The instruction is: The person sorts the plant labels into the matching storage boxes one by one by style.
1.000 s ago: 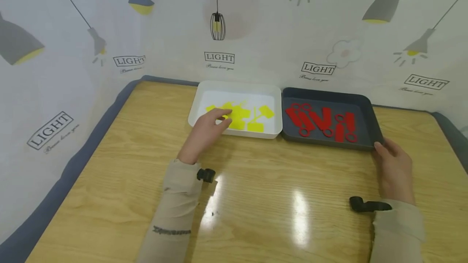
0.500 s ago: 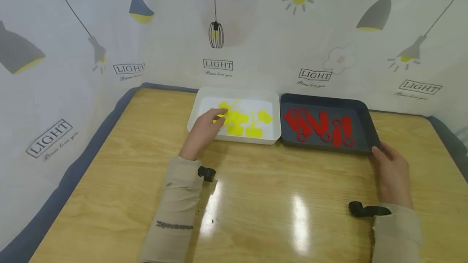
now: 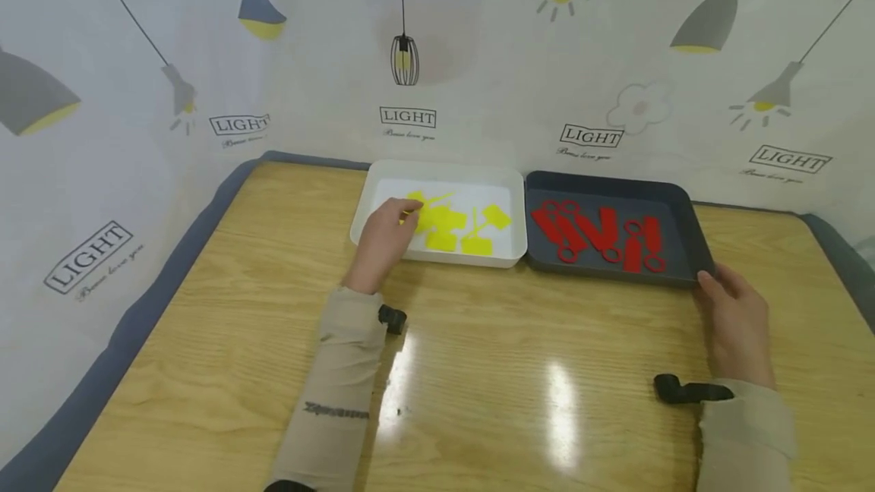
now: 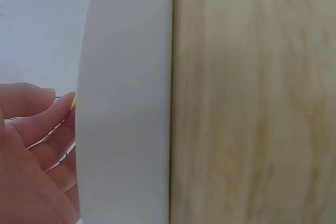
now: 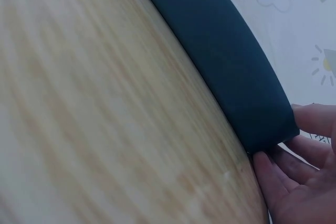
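My left hand [image 3: 385,238] reaches over the near left wall of a white tray [image 3: 509,258], fingertips at a cluster of flat yellow pieces [image 3: 443,240]. Some of these have thin stems with squarish ends. In the left wrist view, thumb and fingers [image 4: 31,100] are bent loosely, and a sliver of yellow [image 4: 73,101] shows beside a fingertip. My right hand [image 3: 738,317] holds the near right corner of a dark grey tray [image 3: 690,249]. The right wrist view has its fingers [image 5: 315,120] around that corner [image 5: 273,129]. Several flat red pieces [image 3: 601,230] with ring ends lie inside.
Both trays stand side by side at the back of the wooden table [image 3: 478,370]. Behind them is a white curtain [image 3: 478,120] printed with lamps. A black wrist camera [image 3: 393,319] sits on the left cuff, another black wrist camera [image 3: 690,389] on the right.
The left thumb and fingers have drawn closer together over the yellow pieces, and the left forearm has shifted slightly right. The right hand stays on the dark tray's corner.
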Motion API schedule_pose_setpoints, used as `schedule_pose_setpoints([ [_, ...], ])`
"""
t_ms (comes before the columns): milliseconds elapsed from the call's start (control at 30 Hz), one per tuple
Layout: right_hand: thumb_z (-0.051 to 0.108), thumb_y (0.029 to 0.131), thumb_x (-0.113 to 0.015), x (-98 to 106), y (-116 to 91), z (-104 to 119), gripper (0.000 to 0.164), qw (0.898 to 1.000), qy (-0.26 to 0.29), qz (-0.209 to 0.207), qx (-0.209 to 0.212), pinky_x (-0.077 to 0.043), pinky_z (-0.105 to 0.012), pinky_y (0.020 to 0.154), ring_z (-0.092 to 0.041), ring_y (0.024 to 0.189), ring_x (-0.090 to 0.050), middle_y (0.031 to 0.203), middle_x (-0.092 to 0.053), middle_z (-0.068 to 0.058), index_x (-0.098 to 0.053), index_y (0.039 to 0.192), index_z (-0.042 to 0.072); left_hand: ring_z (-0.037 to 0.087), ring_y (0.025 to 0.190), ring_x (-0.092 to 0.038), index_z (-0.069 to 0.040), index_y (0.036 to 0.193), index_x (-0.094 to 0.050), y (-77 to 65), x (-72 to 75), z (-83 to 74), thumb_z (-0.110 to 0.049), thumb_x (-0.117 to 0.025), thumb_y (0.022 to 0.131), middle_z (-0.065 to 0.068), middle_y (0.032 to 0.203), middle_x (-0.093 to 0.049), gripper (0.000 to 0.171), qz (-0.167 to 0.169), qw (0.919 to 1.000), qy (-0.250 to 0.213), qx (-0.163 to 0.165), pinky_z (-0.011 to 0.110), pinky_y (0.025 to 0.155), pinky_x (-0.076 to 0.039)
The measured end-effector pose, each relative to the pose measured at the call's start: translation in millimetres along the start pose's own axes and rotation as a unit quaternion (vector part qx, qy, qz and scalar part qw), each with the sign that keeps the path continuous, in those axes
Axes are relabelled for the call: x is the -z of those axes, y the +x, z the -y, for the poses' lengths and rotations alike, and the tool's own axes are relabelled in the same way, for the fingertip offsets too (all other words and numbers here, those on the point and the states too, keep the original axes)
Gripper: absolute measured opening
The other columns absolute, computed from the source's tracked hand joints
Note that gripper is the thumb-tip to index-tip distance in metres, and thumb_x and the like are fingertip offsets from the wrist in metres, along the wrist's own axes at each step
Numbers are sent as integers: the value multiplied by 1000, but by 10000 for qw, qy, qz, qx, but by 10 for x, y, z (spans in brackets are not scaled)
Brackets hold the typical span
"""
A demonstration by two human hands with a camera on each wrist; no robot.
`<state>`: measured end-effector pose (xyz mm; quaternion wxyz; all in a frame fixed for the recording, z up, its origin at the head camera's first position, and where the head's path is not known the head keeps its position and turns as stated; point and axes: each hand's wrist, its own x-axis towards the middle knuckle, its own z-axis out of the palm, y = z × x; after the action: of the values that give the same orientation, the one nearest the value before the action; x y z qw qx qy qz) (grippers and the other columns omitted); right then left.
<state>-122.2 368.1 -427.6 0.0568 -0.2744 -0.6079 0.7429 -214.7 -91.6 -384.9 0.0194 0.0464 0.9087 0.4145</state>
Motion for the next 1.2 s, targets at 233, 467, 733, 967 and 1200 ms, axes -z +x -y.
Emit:
schedule_pose_setpoints([
  [233,24,78,-67,12,-3,41,70,9998,-169,-76,73,-42,-9,81,-7,119,-39,143,-26,-2,-33,138,13,19,101,-51,-10,120,-55,27,-21,49,-24,-44,93,4,118,-53,33,86,9999,-3,-93,34,82,-44],
  [467,30,78,-65,-3,1,46,70,9987,-482,-159,-92,-35,-14,93,-8,122,-36,143,-26,0,-32,139,17,18,101,-52,-11,120,-56,60,-102,58,-27,-45,92,3,119,-54,34,259,9995,127,98,33,81,-45],
  [733,28,78,-66,-2,14,32,68,9988,-388,-245,-182,-34,-17,96,-8,122,-36,142,-27,1,-34,137,19,19,103,-51,-10,122,-54,81,-130,52,-32,-45,92,3,121,-52,39,438,9980,425,168,35,83,-45],
  [967,25,77,-69,-6,12,3,71,9997,-130,-174,-138,-37,-14,91,-7,120,-38,142,-27,-2,-34,138,17,20,108,-48,-11,128,-49,67,-113,49,-35,-43,91,4,126,-49,44,720,9948,681,216,37,88,-42],
  [1200,25,77,-68,22,25,13,70,9998,-149,-90,-98,-39,-12,87,-7,120,-38,142,-27,-1,-34,138,17,21,113,-46,-12,131,-45,42,-105,16,-38,-43,92,4,129,-46,47,918,9923,795,248,40,92,-39],
])
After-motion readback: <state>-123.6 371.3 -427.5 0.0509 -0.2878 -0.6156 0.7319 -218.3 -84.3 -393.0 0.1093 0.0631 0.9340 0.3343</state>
